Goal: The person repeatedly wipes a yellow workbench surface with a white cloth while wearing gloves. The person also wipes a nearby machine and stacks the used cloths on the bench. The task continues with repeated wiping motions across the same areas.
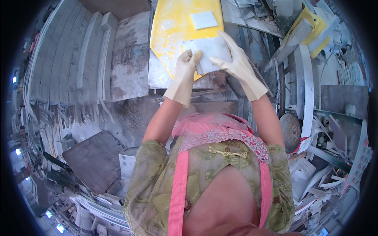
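Off-white gloves cover both my hands. Over a yellow sheet (169, 23) lies a white, grey-veined stone tile (214, 48), with what looks like another tile's edge showing along its left side. My left hand (186, 65) is closed at that left side, its thumb and curled fingers on the tile's edge. At the right side, my right hand (236, 61) has its thumb and fingers spread apart, the thumb over the tile's face and the fingers by its far right corner. Farther back on the sheet rests a smaller white square tile (204, 20).
Long grey slabs (63, 51) stand stacked at the left, beside a worn board (130, 59). To the right are long pale strips (308, 90), a round grey disc-like thing (290, 131) and another yellow sheet (318, 29). Stone offcuts (303, 170) clutter the lower right.
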Available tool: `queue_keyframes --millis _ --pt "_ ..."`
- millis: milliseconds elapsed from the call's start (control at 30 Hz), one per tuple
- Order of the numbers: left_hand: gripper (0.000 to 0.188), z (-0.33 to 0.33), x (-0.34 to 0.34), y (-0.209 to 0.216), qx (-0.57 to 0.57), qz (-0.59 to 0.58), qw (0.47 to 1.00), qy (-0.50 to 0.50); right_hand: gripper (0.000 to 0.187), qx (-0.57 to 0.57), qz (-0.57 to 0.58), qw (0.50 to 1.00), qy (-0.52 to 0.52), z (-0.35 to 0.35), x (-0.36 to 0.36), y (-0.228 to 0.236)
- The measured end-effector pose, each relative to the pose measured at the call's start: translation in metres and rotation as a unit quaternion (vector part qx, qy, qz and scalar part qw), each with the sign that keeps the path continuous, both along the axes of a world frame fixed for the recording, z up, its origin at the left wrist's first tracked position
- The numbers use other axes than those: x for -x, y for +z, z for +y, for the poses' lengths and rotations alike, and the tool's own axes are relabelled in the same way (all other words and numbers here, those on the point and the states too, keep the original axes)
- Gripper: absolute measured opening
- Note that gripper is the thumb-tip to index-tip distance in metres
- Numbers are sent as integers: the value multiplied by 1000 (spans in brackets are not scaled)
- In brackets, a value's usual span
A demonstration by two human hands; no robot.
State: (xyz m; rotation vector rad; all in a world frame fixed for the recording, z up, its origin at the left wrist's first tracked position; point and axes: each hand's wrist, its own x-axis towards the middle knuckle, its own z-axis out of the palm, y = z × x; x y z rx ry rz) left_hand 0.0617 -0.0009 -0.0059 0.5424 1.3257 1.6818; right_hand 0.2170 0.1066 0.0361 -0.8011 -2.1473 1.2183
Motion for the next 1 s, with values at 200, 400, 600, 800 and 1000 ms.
queue_keyframes --millis 200,400,600,800,1000 --pt "44 -5 21 -20 136 213 967 -5 55 24 76 986 -143 16 -125 -48" --pt "43 -24 79 14 92 127 988 14 65 -61 -200 758 -617 -112 -452 -78" --pt "44 -42 108 40 190 308 931 -41 126 -79 -489 661 -563 -181 -585 -97" --pt "47 -35 119 33 317 338 884 -66 147 17 -557 727 -401 -117 -635 -104" --pt "51 -18 135 17 377 348 858 -9 130 71 -461 766 -442 -120 -643 -107"
